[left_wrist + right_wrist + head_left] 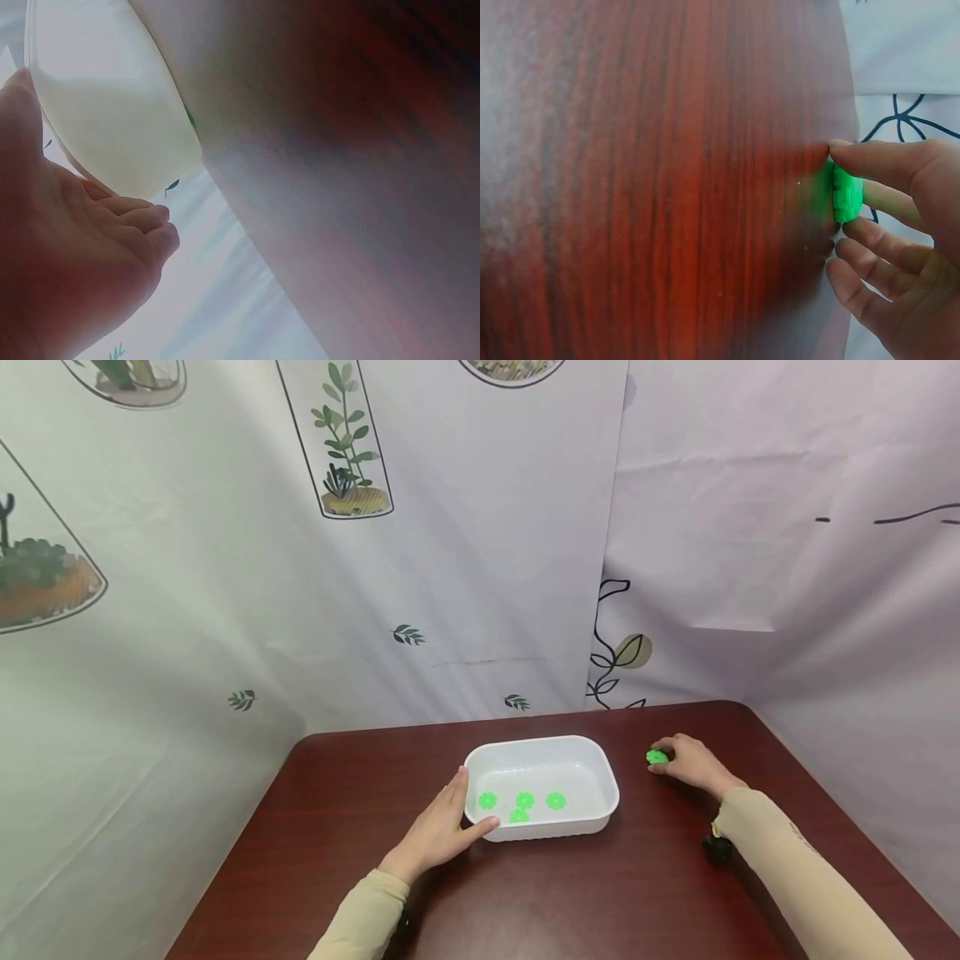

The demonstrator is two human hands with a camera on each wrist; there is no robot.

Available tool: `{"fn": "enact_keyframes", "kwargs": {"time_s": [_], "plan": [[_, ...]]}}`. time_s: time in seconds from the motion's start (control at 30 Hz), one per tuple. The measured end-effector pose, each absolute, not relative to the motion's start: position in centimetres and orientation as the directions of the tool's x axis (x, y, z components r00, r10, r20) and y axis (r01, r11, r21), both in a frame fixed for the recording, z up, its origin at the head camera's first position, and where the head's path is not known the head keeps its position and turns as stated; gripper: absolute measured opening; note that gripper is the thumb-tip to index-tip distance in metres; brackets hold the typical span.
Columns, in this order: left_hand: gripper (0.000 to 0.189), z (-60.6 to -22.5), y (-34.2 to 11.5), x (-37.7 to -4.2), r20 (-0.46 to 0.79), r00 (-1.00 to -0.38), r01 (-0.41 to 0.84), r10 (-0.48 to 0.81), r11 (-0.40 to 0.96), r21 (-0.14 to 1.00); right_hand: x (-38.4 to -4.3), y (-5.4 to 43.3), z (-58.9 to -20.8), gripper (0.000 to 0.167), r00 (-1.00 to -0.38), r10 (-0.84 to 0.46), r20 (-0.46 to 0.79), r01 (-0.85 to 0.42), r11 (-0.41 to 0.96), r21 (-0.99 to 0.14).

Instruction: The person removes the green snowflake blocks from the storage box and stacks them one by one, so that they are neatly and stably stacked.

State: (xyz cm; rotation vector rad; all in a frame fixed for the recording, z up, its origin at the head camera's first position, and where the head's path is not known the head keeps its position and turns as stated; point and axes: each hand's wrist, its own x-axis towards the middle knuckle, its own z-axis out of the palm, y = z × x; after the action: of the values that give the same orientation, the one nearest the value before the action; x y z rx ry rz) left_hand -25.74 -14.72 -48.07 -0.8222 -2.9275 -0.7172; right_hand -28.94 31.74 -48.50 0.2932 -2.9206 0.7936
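A white rectangular plastic basin (542, 832) stands on the table, with several bright green flower-shaped pieces (556, 800) lying on its floor. At its left end my left hand (438, 827) rests against the outer wall, fingers straight and thumb stretched along the front rim. In the left wrist view the palm and curved fingers of that hand (90, 240) show beside the basin wall (112, 105). To the right of the basin, my right hand (693, 764) holds another green flower-shaped piece (656, 757) at the table surface, between thumb and fingertips (841, 150).
The dark red wooden table (600, 893) has rounded far corners. Behind and beside it hangs a white cloth (487, 568) with plant drawings. Black wrist gear (717, 847) hangs under the right sleeve.
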Motion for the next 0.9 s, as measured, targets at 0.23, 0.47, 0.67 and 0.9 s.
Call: {"fn": "enact_keyframes", "kwargs": {"time_s": [0.23, 0.47, 0.67, 0.9], "plan": [[0.106, -48.07, -14.71, -25.85, 0.141, -0.860, 0.501, 0.491, 0.756, 0.421, -28.69, 32.03, -48.42, 0.045, -0.973, -0.145, 0.179, -0.217, 0.834, -0.507], [0.106, -48.13, -14.73, -25.83, 0.136, -0.861, 0.499, 0.491, 0.758, 0.420, -28.66, 31.96, -48.39, 0.044, -0.973, -0.147, 0.175, -0.217, 0.832, -0.510], [0.107, -48.20, -14.80, -25.88, 0.133, -0.862, 0.496, 0.490, 0.757, 0.425, -28.78, 31.85, -48.39, 0.045, -0.977, -0.146, 0.153, -0.205, 0.833, -0.515], [0.107, -48.19, -14.82, -25.82, 0.139, -0.860, 0.499, 0.491, 0.753, 0.429, -28.85, 31.86, -48.50, 0.044, -0.978, -0.145, 0.149, -0.201, 0.832, -0.516]]}}
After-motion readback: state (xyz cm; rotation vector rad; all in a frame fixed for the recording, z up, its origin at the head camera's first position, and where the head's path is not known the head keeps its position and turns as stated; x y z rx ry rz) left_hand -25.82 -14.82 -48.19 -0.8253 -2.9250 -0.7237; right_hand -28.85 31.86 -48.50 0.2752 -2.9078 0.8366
